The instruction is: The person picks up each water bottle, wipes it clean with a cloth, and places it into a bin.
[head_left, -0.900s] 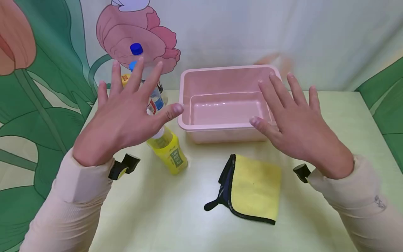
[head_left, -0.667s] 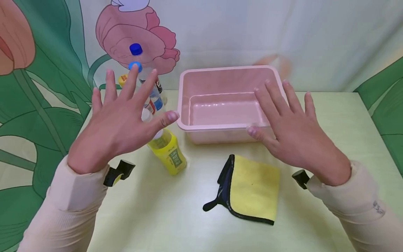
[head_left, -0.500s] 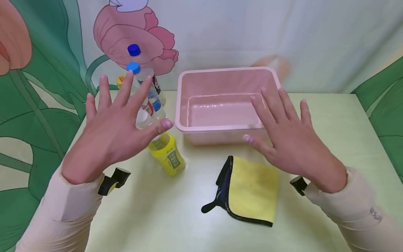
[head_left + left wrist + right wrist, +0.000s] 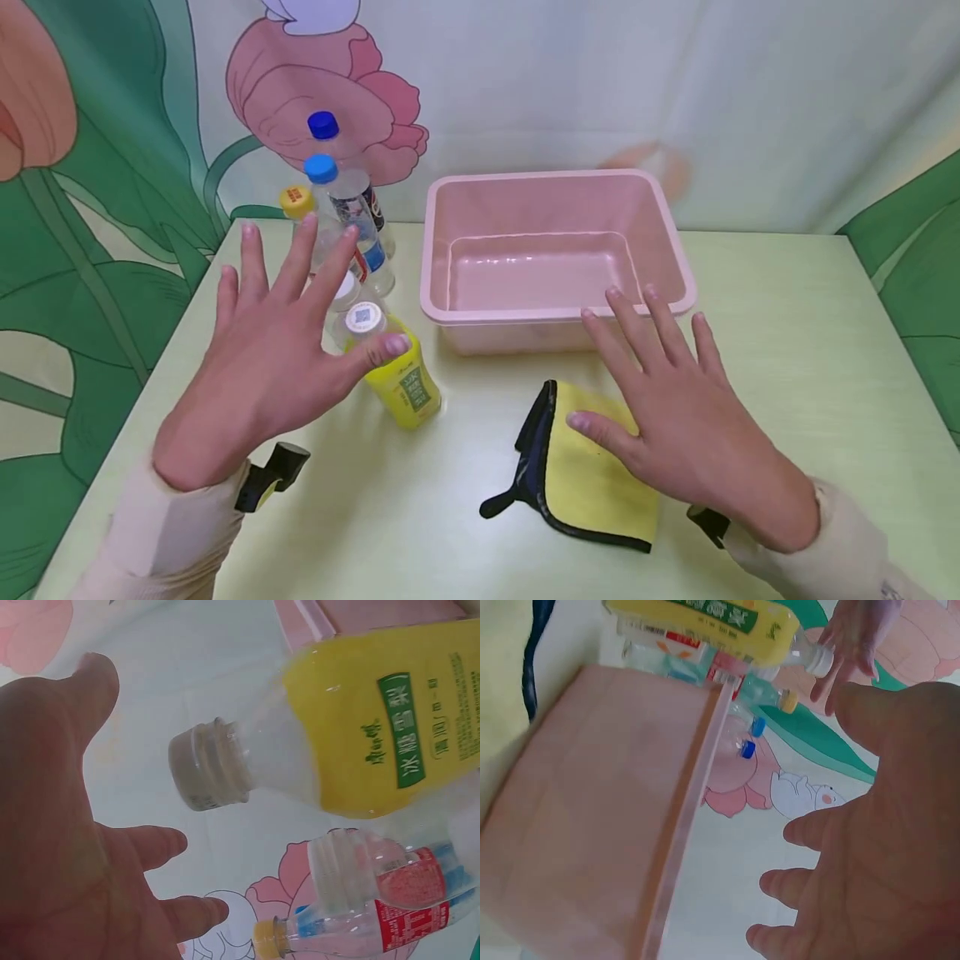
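Observation:
My left hand [image 4: 262,362] hovers with spread fingers beside a row of plastic bottles at the table's left. Nearest its thumb stands a bottle with a yellow label [image 4: 408,392] and a white cap; the left wrist view shows that same yellow-labelled bottle [image 4: 382,727] apart from the hand. Over a folded yellow cloth [image 4: 600,475] with black edging and a loop hangs my right hand [image 4: 682,425], its fingers also spread and holding nothing. Those fingertips overlap the front rim of a pink plastic tub [image 4: 525,317] in the head view. Part of the cloth is hidden beneath the right hand.
Behind the yellow-labelled bottle stand several clear bottles, among them one with a light blue cap [image 4: 321,169], one with a dark blue cap [image 4: 323,125] and one with a yellow cap [image 4: 297,202]. A flower-printed curtain [image 4: 525,92] hangs behind the table [image 4: 780,333].
Both hands have drawn back toward the front of the table, fingers still spread. The right hand has gone from over the tub to over the cloth. More bottle caps show now.

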`<state>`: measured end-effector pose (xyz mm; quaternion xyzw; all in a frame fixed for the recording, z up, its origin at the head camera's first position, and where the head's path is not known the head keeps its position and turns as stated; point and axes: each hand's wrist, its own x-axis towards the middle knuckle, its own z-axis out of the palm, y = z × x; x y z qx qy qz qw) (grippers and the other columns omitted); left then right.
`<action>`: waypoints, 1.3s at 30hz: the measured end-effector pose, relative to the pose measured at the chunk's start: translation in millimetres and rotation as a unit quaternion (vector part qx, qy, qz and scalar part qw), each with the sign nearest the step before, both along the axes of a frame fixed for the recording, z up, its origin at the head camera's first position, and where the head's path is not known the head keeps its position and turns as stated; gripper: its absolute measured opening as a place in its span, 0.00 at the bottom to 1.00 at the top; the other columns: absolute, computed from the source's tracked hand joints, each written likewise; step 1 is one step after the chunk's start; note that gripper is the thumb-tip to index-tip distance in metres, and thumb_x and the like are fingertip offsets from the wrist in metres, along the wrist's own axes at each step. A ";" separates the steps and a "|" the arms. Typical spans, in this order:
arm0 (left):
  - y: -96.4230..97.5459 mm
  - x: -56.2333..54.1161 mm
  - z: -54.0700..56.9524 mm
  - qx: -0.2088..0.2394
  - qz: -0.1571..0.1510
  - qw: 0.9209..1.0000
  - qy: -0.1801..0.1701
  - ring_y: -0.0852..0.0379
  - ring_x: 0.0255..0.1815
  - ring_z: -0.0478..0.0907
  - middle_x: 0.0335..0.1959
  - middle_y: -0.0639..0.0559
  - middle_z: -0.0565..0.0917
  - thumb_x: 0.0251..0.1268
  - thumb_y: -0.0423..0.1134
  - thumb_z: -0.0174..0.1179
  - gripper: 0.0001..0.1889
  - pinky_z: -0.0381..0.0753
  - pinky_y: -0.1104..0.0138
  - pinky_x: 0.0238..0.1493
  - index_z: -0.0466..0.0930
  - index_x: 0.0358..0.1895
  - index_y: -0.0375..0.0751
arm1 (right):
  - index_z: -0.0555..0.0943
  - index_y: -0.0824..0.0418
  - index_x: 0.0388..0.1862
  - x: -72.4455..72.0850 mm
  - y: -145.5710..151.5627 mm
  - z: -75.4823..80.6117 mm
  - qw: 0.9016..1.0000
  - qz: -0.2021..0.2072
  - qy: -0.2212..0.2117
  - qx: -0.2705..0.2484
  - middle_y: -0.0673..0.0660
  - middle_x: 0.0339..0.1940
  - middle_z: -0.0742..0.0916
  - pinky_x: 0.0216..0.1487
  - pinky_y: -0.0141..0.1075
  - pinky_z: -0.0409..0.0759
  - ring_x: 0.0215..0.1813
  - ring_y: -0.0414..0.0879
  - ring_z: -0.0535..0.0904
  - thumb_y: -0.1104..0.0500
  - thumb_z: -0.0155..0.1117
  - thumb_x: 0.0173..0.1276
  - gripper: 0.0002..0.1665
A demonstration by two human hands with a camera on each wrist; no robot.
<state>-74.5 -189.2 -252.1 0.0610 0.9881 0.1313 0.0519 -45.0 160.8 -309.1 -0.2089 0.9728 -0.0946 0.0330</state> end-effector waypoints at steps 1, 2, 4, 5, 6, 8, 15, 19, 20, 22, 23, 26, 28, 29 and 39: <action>0.6 0.2 -1.2 0.003 0.000 1.000 0.000 0.33 0.83 0.10 0.87 0.51 0.27 0.64 0.81 0.49 0.55 0.25 0.25 0.78 0.33 0.85 0.66 | 0.41 0.44 0.88 2.5 0.0 -2.1 1.000 0.000 -0.001 0.002 0.52 0.90 0.42 0.80 0.76 0.40 0.90 0.61 0.33 0.26 0.51 0.76 0.54; 1.1 0.5 -2.3 0.004 0.000 1.000 0.001 0.33 0.83 0.10 0.88 0.51 0.27 0.64 0.81 0.49 0.55 0.26 0.25 0.78 0.33 0.86 0.66 | 0.41 0.44 0.88 4.8 0.1 -4.1 1.000 0.001 -0.003 0.004 0.53 0.90 0.44 0.80 0.76 0.41 0.90 0.61 0.34 0.26 0.51 0.76 0.54; 1.9 1.7 -5.0 0.008 -0.001 1.000 0.003 0.32 0.83 0.11 0.88 0.51 0.28 0.63 0.81 0.50 0.55 0.28 0.25 0.78 0.34 0.86 0.65 | 0.41 0.43 0.88 9.2 0.1 -8.7 1.000 0.001 -0.007 0.008 0.53 0.90 0.45 0.80 0.75 0.43 0.90 0.62 0.35 0.26 0.51 0.75 0.54; 2.2 2.8 -6.7 0.012 -0.002 1.000 0.006 0.32 0.83 0.12 0.88 0.50 0.29 0.63 0.81 0.51 0.55 0.28 0.25 0.78 0.35 0.86 0.64 | 0.42 0.43 0.88 11.3 -0.1 -11.4 1.000 0.002 -0.008 0.008 0.53 0.90 0.46 0.80 0.75 0.43 0.90 0.62 0.36 0.26 0.51 0.75 0.54; 2.7 4.2 -8.8 0.015 -0.002 1.000 0.011 0.31 0.84 0.13 0.88 0.50 0.30 0.63 0.80 0.52 0.55 0.29 0.25 0.78 0.36 0.86 0.63 | 0.42 0.42 0.88 13.1 -0.3 -14.3 1.000 0.002 -0.010 0.010 0.52 0.90 0.45 0.80 0.74 0.43 0.90 0.61 0.36 0.25 0.51 0.75 0.54; 3.2 8.2 -12.3 0.022 -0.003 0.999 0.027 0.30 0.85 0.16 0.89 0.49 0.33 0.63 0.79 0.53 0.56 0.32 0.25 0.79 0.38 0.86 0.62 | 0.44 0.41 0.88 16.5 -1.3 -20.5 1.000 0.005 -0.014 0.010 0.51 0.90 0.46 0.81 0.73 0.44 0.90 0.61 0.36 0.25 0.50 0.75 0.53; 6.0 22.2 -24.4 0.082 -0.017 0.993 0.082 0.38 0.89 0.29 0.89 0.48 0.40 0.65 0.69 0.63 0.56 0.39 0.34 0.84 0.42 0.86 0.50 | 0.56 0.44 0.86 24.2 -3.8 -53.4 0.999 0.033 -0.030 0.024 0.52 0.89 0.55 0.81 0.70 0.53 0.89 0.61 0.45 0.29 0.60 0.72 0.51; 9.8 27.9 -30.0 0.136 -0.014 0.986 0.098 0.45 0.90 0.39 0.88 0.50 0.48 0.66 0.63 0.68 0.55 0.53 0.36 0.83 0.44 0.86 0.50 | 0.60 0.48 0.85 25.8 -2.4 -72.7 0.998 0.036 -0.052 0.030 0.56 0.87 0.61 0.79 0.69 0.61 0.87 0.62 0.53 0.35 0.68 0.68 0.52; 10.9 28.6 -30.9 0.145 -0.013 0.984 0.106 0.46 0.90 0.42 0.88 0.50 0.50 0.66 0.61 0.69 0.54 0.57 0.35 0.81 0.45 0.86 0.51 | 0.60 0.50 0.84 25.8 -2.1 -76.8 0.997 0.036 -0.060 0.030 0.56 0.87 0.62 0.78 0.68 0.63 0.87 0.63 0.55 0.36 0.69 0.68 0.52; 12.6 29.2 -32.5 0.165 -0.014 0.979 0.121 0.45 0.88 0.50 0.87 0.51 0.54 0.66 0.56 0.71 0.52 0.64 0.34 0.77 0.47 0.86 0.54 | 0.62 0.52 0.84 25.2 -2.0 -83.8 0.996 0.033 -0.077 0.026 0.58 0.86 0.64 0.78 0.68 0.64 0.86 0.64 0.57 0.38 0.70 0.67 0.51; 13.2 29.1 -33.8 0.179 -0.018 0.975 0.132 0.44 0.87 0.55 0.86 0.50 0.57 0.66 0.53 0.72 0.51 0.66 0.34 0.76 0.50 0.85 0.55 | 0.62 0.53 0.83 24.6 -2.0 -86.8 0.996 0.032 -0.084 0.023 0.58 0.86 0.64 0.77 0.68 0.65 0.86 0.64 0.57 0.39 0.71 0.67 0.51; 13.7 28.9 -39.2 0.210 -0.035 0.963 0.163 0.41 0.81 0.66 0.83 0.49 0.65 0.64 0.44 0.75 0.48 0.73 0.37 0.72 0.56 0.84 0.55 | 0.63 0.56 0.83 22.2 -2.7 -95.0 0.994 0.022 -0.106 0.014 0.59 0.86 0.63 0.77 0.69 0.64 0.85 0.65 0.57 0.40 0.71 0.68 0.51; 14.0 28.0 -44.5 0.232 -0.048 0.955 0.180 0.40 0.78 0.71 0.80 0.48 0.70 0.62 0.38 0.76 0.47 0.75 0.39 0.71 0.60 0.82 0.53 | 0.64 0.58 0.82 20.7 -3.7 -99.8 0.993 0.016 -0.117 0.012 0.59 0.87 0.62 0.78 0.70 0.62 0.85 0.66 0.57 0.40 0.72 0.68 0.51; 14.4 27.4 -47.2 0.240 -0.052 0.951 0.187 0.41 0.77 0.72 0.79 0.47 0.72 0.62 0.37 0.76 0.46 0.76 0.41 0.71 0.62 0.82 0.52 | 0.64 0.59 0.82 20.2 -4.3 -101.9 0.992 0.015 -0.121 0.012 0.59 0.87 0.62 0.78 0.71 0.61 0.85 0.67 0.57 0.41 0.72 0.67 0.51; 18.2 19.5 -55.4 0.276 -0.018 0.946 0.166 0.40 0.68 0.82 0.66 0.43 0.84 0.70 0.36 0.68 0.31 0.81 0.47 0.65 0.73 0.75 0.46 | 0.76 0.63 0.70 19.5 -19.7 -108.1 0.995 0.038 -0.084 0.024 0.64 0.77 0.76 0.72 0.69 0.72 0.77 0.69 0.71 0.51 0.75 0.66 0.36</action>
